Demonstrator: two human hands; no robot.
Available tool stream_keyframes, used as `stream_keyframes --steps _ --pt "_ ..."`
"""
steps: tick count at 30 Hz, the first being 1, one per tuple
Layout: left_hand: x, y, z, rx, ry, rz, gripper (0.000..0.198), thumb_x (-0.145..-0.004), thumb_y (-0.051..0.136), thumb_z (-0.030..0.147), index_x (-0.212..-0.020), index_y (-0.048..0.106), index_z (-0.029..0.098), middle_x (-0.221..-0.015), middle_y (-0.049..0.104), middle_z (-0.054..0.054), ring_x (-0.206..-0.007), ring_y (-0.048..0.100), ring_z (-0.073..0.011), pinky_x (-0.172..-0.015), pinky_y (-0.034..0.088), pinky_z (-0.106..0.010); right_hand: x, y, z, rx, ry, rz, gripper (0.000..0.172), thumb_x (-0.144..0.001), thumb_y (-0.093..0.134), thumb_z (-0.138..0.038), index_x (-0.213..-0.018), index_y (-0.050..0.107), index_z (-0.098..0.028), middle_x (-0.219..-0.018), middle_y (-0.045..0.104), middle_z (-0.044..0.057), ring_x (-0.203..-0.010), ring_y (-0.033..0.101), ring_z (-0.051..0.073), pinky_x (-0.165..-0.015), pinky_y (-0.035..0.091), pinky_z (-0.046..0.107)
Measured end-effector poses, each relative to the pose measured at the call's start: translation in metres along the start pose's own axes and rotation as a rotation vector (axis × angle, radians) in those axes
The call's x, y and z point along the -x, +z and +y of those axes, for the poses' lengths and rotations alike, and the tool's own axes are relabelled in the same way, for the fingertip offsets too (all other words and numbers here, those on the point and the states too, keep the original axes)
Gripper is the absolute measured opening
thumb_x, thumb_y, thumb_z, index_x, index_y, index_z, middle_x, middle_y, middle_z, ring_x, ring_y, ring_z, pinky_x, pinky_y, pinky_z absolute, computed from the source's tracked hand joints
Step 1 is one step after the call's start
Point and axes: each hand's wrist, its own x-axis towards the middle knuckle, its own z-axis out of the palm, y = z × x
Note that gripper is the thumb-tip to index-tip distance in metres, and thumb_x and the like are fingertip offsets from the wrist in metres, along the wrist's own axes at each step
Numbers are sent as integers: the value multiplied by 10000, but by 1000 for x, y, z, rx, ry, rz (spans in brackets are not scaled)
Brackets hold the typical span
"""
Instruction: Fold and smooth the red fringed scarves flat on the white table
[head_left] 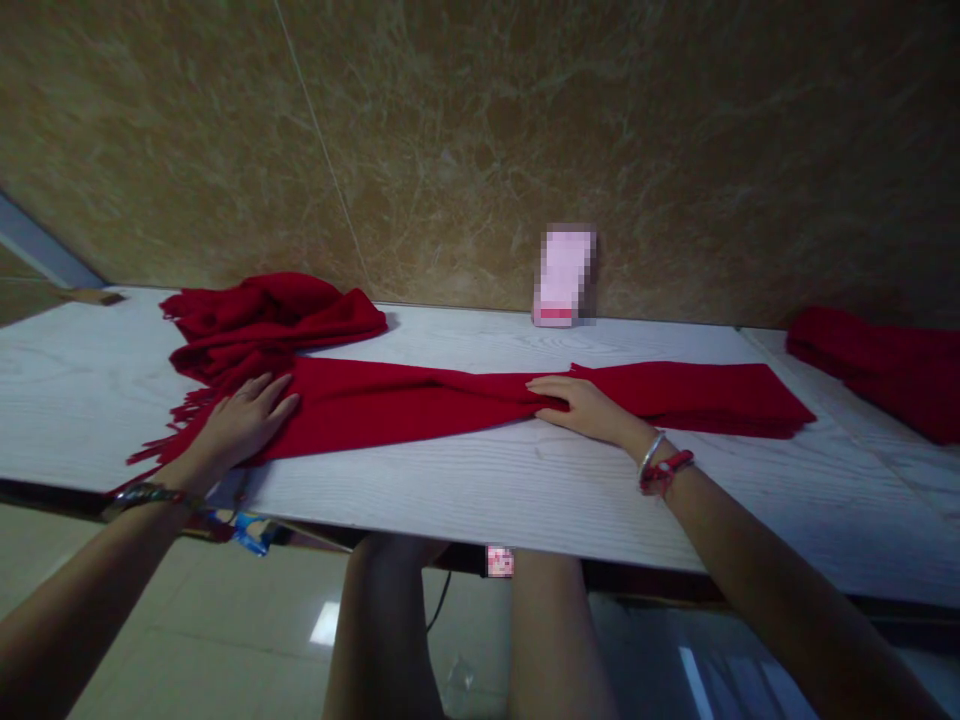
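A long red scarf [375, 405] with a fringed left end lies stretched across a white wood-grain table [420, 490]. My left hand [247, 418] rests flat on it beside the fringe, fingers spread. Farther right, my right hand [581, 407] has its fingers and thumb closed around a narrowed, gathered part of the scarf. Beyond that hand, the cloth lies in a flat layered fold ending in a point. Behind my left hand is a crumpled heap of red cloth [281, 315], fringed at its left; whether it joins the scarf I cannot tell.
A blurred pink box-like object [564, 280] stands against the brown marbled wall [450, 150]. More folded red cloth [885, 370] lies at the far right. A small brown block [94, 297] sits at the back left. My legs are under the table's front edge.
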Motion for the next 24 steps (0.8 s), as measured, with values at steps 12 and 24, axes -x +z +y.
stream_keyframes --steps 12,24 --pt "-22 -11 143 212 234 -84 562 -916 319 427 -1410 349 161 -1492 312 -156 -1371 286 -307 -1046 333 -477 66 -76 53 464 437 54 496 -870 414 -509 -1289 528 -270 -1384 506 98 -1302 394 346 -1010 305 656" --pt "-20 -20 217 217 308 -100 549 -929 353 404 -1429 338 176 -1480 350 -128 -1374 282 -297 -1063 311 -495 142 -95 99 514 543 -20 500 -896 302 -415 -1369 420 -304 -1437 449 52 -1333 363 300 -1049 289 610"
